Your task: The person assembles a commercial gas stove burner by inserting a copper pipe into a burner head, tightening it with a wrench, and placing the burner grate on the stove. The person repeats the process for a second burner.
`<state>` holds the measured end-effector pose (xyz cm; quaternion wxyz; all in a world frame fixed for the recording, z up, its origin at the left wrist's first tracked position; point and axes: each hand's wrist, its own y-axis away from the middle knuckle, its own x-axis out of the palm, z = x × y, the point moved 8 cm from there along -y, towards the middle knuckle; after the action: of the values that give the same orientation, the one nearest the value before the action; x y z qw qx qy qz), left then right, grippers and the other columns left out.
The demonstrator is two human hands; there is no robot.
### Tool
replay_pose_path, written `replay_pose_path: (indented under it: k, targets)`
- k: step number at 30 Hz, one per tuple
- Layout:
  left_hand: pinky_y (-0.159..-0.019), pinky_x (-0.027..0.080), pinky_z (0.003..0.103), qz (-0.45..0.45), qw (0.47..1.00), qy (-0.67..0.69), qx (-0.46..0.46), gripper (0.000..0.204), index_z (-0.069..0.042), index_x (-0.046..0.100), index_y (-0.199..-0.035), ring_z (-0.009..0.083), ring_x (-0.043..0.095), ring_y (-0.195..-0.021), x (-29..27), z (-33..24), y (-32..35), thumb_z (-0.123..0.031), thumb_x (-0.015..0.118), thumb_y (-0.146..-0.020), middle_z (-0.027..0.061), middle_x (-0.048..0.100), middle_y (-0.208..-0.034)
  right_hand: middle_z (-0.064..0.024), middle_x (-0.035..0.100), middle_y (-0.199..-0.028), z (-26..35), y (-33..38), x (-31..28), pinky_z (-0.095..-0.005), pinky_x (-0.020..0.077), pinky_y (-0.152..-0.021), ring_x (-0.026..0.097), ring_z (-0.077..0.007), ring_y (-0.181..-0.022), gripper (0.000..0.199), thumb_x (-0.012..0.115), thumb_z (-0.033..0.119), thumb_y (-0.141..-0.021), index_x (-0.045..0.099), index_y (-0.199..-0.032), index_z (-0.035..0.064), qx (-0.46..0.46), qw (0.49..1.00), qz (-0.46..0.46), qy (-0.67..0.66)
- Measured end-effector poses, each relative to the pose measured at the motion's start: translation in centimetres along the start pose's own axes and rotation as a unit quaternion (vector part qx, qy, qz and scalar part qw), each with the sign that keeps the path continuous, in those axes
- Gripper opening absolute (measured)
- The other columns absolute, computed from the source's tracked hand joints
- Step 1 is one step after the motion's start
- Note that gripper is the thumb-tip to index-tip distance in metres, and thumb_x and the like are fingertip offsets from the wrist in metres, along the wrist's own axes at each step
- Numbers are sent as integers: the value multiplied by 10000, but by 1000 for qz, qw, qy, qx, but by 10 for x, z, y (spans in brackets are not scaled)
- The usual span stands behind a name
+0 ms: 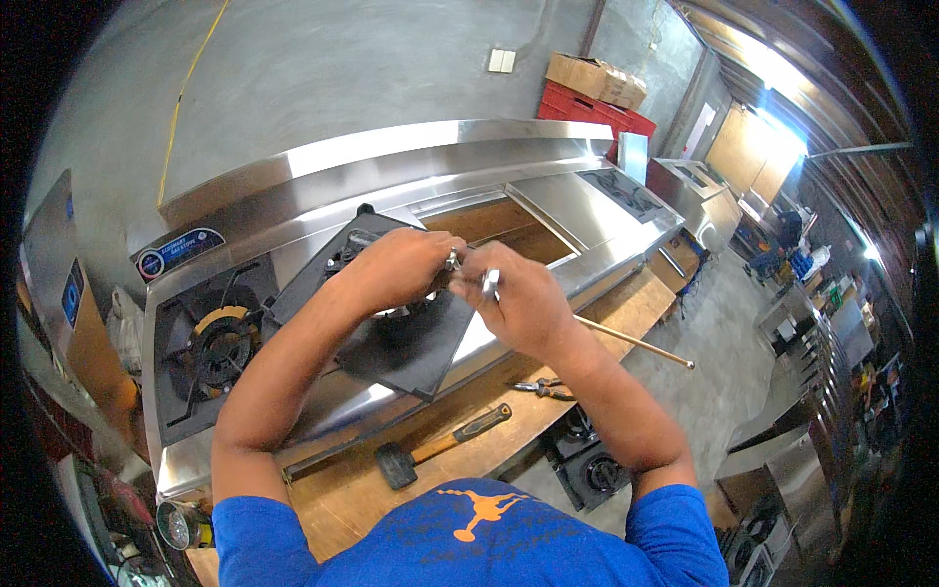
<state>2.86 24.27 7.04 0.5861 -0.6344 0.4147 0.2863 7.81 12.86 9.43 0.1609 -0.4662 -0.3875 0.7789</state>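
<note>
Stove (572,210) of steel runs across the view, and the black plate (411,357) lying askew on its left part could slide if bumped. Over the plate, the left hand (401,266) and right hand (526,305) meet, fingers of both curled around small shiny pieces. A thin brass tube (636,342) juts out to the right and might bend if knocked. The metal pieces (491,284) could drop if either grasp slipped; knuckles hide their shape, and the tube's near end is covered.

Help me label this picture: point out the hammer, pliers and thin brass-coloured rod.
Hammer (438,446), head view: orange part of handle.
Pliers (540,388), head view: near the joint.
Thin brass-coloured rod (634,341), head view: middle of visible length.
</note>
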Motion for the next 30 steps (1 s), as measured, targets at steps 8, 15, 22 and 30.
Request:
replay_pose_path:
  k: [8,15,22,30]
  targets:
    - [-786,518,499,81,995,1,-65,177,-67,630,-1008,400,662,-937,8,7,2,-157,662,-860,167,670,-976,-75,623,-977,14,38,37,-393,552,-679,667,-278,-836,287,758,116,-734,659,-1000,153,-102,985,80,117]
    - [-825,526,486,53,998,-29,9,189,-70,646,-1023,385,666,-964,9,3,5,-138,653,-847,158,672,-965,-100,614,-909,6,26,30,-400,517,-648,628,-299,-731,244,736,95,-796,662,-1025,134,-56,998,9,42]
    - [-899,524,462,68,998,9,-14,430,-97,640,-1153,403,644,-1043,9,12,1,-54,729,-734,170,691,-1095,-135,622,-880,-45,-7,13,-356,495,-668,627,-255,-754,220,675,232,-956,601,-998,28,110,994,24,2]
    - [-804,537,473,83,993,2,-86,255,-68,652,-1084,410,669,-921,7,10,-2,-115,700,-838,195,704,-979,-205,660,-962,-53,-39,-18,-437,511,-788,648,-364,-885,431,690,208,-912,531,-1275,38,180,983,-24,-38]
